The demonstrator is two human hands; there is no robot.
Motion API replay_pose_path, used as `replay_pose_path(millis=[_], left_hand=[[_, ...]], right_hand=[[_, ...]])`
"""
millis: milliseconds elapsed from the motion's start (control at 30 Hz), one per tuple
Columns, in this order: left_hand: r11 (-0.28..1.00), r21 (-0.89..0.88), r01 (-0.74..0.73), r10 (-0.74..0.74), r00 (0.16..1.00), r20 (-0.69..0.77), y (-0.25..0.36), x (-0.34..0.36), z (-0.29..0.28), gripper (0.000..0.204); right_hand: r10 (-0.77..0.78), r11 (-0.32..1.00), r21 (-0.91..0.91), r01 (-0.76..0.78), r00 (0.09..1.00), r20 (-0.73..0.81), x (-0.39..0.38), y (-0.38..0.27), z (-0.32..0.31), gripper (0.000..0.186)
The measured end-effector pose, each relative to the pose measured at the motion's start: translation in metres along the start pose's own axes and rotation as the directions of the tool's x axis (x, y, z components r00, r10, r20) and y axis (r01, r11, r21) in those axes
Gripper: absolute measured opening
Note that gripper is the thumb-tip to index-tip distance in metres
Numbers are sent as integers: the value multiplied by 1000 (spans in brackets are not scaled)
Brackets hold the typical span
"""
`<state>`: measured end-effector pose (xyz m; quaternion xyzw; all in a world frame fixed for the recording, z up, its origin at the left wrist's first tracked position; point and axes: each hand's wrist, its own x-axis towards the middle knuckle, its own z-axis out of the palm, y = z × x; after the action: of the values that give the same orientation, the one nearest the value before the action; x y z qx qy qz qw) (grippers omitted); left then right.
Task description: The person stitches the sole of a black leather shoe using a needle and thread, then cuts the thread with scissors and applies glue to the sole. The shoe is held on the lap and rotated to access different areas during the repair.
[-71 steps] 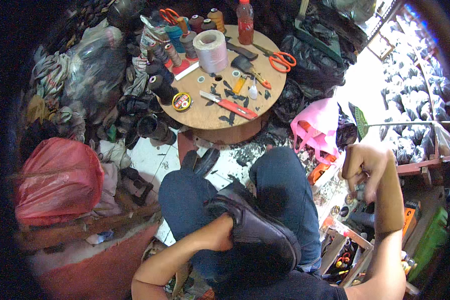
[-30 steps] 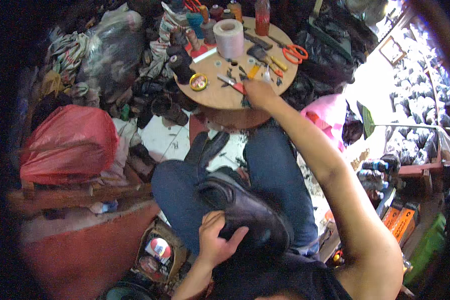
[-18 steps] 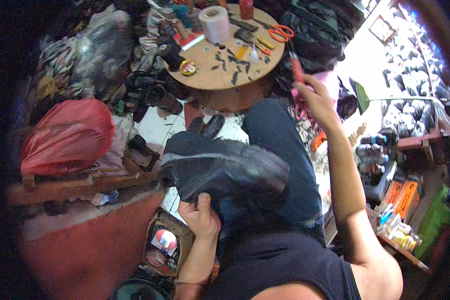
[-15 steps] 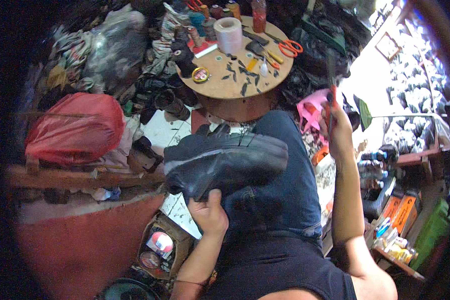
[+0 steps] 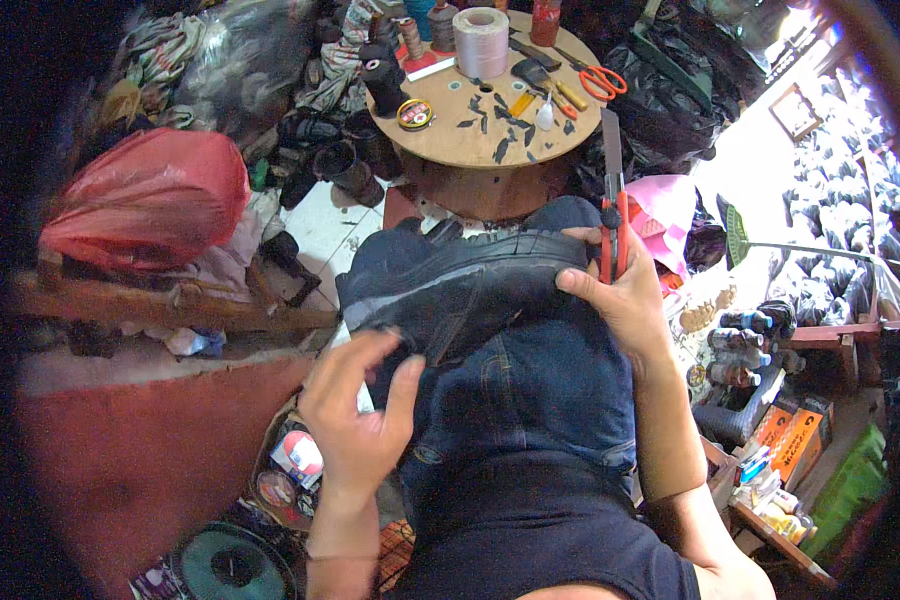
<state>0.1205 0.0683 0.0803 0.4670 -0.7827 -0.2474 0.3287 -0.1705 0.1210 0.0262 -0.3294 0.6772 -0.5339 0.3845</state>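
One black shoe [image 5: 470,295] sits over the lap [image 5: 530,400], long axis left-to-right, toe rightward; the left hand [image 5: 358,410], fingers parted, is by its heel; the right hand [image 5: 625,300] grips a red knife [image 5: 612,190].

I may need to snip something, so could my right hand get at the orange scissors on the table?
Probably not without freeing itself first: your right hand holds the red knife, beside the toe of the shoe. The scissors themselves look uncovered, near the table edge.
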Motion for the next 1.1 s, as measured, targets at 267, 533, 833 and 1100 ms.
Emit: replay_pose_path(millis=[267,533,833,1100], left_hand=[[837,64,-543,458,761,459,20,146,83,29],[943,-212,-258,320,881,349,20,137,106,21],[879,-477,-23,276,839,468,2,141,104,19],[852,-521,54,190,895,404,1,140,105,17]], right_hand=[[-22,999,37,24,999,-42,0,0,9,56],[-39,997,68,45,996,-85,0,2,4,56],[-59,998,-7,61,936,-346,-11,10,-15,29],[-118,993,-11,117,992,-35,-3,0,-6,86]])
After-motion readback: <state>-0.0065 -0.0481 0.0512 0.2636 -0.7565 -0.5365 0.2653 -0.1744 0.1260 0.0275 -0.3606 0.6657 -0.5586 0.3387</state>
